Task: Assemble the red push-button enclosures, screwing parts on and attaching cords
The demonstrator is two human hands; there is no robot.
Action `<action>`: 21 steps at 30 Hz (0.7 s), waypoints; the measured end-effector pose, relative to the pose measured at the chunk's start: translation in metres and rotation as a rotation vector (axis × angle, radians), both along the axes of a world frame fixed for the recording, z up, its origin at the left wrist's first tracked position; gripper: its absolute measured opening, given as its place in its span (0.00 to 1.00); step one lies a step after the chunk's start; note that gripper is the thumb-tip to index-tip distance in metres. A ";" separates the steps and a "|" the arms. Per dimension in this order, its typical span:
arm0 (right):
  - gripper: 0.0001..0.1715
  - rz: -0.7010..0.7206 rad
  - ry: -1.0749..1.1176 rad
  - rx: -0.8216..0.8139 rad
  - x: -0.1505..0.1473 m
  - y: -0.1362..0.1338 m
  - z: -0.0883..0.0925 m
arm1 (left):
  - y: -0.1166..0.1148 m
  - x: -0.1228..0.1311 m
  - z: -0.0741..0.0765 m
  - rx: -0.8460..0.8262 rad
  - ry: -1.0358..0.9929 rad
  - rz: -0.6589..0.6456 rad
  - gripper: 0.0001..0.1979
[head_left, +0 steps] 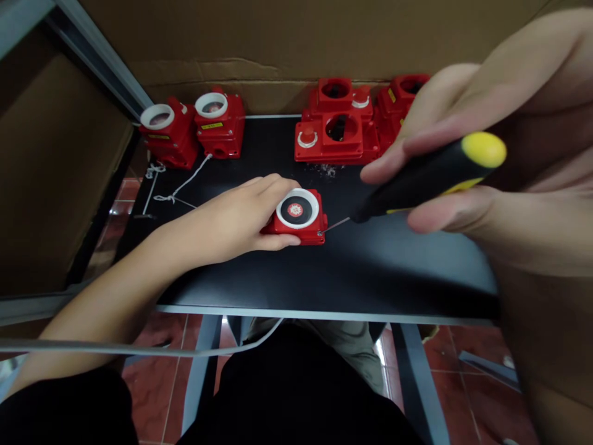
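My left hand [245, 216] is wrapped around the left side of a red box [311, 236] with a white ring [317, 213] and a dark round face on top. The box rests on the black tabletop. In my right hand [467, 123] is a screwdriver [417, 176] with a black and yellow handle, gripped between thumb and fingers. Its thin shaft points left and down, and the tip is at a screw on the box's lower right corner. Whether the tip sits in the screw head I cannot tell.
Two red boxes with white rings [183, 145] [234, 127] stand at the back left, with white string [189, 179] nearby. Several red housings with open round holes [343, 139] are grouped at the back right. Cardboard [259, 37] walls the rear. A pale cable [208, 352] crosses in front.
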State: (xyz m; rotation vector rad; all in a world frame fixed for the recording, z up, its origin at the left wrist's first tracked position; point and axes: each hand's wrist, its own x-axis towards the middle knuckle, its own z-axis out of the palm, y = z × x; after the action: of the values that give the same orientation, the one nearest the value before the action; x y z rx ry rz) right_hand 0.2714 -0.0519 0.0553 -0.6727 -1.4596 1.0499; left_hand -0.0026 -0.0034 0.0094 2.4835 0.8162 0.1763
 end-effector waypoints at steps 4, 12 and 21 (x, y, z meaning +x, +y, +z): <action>0.32 -0.086 -0.096 0.132 0.004 -0.004 0.003 | -0.001 -0.001 0.000 0.006 -0.001 0.005 0.28; 0.18 0.063 -0.159 0.168 0.014 -0.010 -0.001 | 0.002 0.001 0.000 0.011 0.019 -0.020 0.22; 0.26 0.244 -0.227 -0.011 0.035 0.004 0.006 | 0.002 0.000 -0.001 0.007 0.019 -0.022 0.27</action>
State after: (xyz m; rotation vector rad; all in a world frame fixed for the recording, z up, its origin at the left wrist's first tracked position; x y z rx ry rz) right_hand 0.3063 -0.0481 0.0613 -0.6488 -1.7672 1.1985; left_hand -0.0021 -0.0018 0.0088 2.5034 0.7978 0.1480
